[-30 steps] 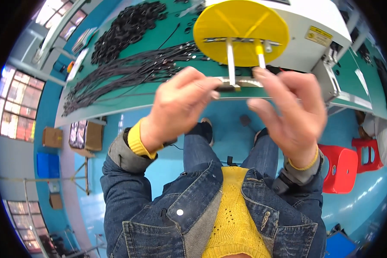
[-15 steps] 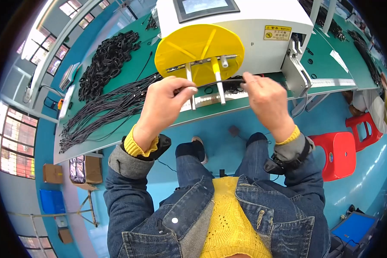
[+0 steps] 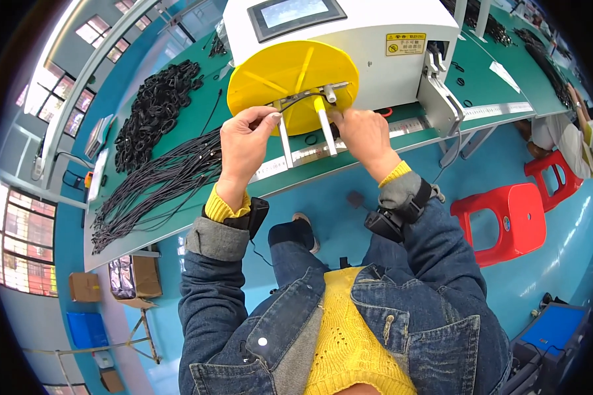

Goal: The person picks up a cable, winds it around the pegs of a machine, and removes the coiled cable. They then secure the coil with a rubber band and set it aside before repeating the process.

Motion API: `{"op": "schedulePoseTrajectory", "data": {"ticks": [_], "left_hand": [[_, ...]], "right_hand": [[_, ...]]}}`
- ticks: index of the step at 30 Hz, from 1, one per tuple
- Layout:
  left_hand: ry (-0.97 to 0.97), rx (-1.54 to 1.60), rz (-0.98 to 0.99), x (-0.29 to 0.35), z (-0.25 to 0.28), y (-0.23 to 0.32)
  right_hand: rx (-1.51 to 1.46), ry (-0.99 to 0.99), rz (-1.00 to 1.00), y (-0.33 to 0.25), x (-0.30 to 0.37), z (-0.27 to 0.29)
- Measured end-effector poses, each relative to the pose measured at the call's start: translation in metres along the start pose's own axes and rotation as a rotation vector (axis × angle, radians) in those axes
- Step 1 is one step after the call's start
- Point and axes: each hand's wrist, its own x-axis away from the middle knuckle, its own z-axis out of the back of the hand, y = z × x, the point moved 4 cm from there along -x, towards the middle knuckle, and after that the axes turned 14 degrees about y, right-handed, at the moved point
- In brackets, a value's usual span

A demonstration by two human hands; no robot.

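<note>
A black cable (image 3: 299, 98) arcs across the front of a yellow disc (image 3: 250, 74) on a white winding machine (image 3: 375, 76). At the cable's left end, my left hand (image 3: 244, 141) pinches it beside a silver peg (image 3: 286, 143). My right hand (image 3: 367, 137) is closed near its other end, just right of a second peg (image 3: 327, 135) with a yellow upper part; its fingertips are partly hidden. The cable passes over both pegs, close to the disc's metal bar.
Left of the machine lie a bundle of straight black cables (image 3: 158, 174) and a heap of coiled ones (image 3: 155, 112) on the green table (image 3: 207, 69). A metal ruler (image 3: 408, 125) runs along its front. Red stools (image 3: 520, 217) stand at the right.
Both hands have moved closer together, the right one leftward toward the pegs. The cable, earlier stretched straight in front of the pegs, now bows upward against the disc. The view has shifted slightly.
</note>
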Motion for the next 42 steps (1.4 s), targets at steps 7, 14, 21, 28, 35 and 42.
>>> {"op": "schedulePoseTrajectory", "data": {"ticks": [7,14,21,28,35,42], "left_hand": [[0.039,0.005,-0.024,0.004,0.009,-0.009],[0.046,0.006,-0.044,0.006,0.009,-0.012],[0.138,-0.301,-0.382,0.012,0.020,0.016],[0.152,-0.285,-0.550,0.040,0.018,0.030],[0.176,-0.283,-0.497,0.053,0.016,0.022],[0.160,-0.265,-0.488,0.065,0.002,0.023]], "right_hand": [[-0.040,-0.225,-0.088,0.024,0.072,0.015],[-0.083,-0.504,-0.230,0.061,0.142,0.026],[-0.157,-0.567,-0.247,0.054,0.154,0.027],[-0.168,-0.620,-0.251,0.053,0.161,0.028],[-0.187,-0.683,-0.261,0.054,0.165,0.020],[-0.196,-0.707,-0.252,0.049,0.160,0.013]]}}
